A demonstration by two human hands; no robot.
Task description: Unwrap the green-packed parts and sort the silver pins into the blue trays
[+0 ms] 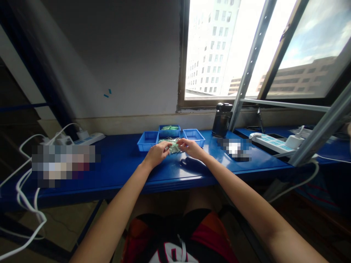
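A loose pile of small, thin pale-green and dark pieces (pixel 173 146) lies on the blue table between my hands; their kind is too small to make out. My left hand (pixel 157 154) is at the pile's left side, its fingers bent together over the edge. At the right side, my right hand (pixel 192 148) has its fingers curled in a pinch above the pieces. Whatever sits between the fingertips is hidden or too small to name. Just behind are a left blue tray (pixel 144 146), a right blue tray (pixel 201 140), and a back tray (pixel 159 132) holding green pieces (pixel 170 128).
A dark bottle (pixel 221 119) stands by the window. Right of my hands lies a dark flat object (pixel 241 157), partly blurred out. Power strips (pixel 270 143) with white cables sit at both sides. A metal post (pixel 251 60) rises at right; the table (pixel 115 164) ends near my lap.
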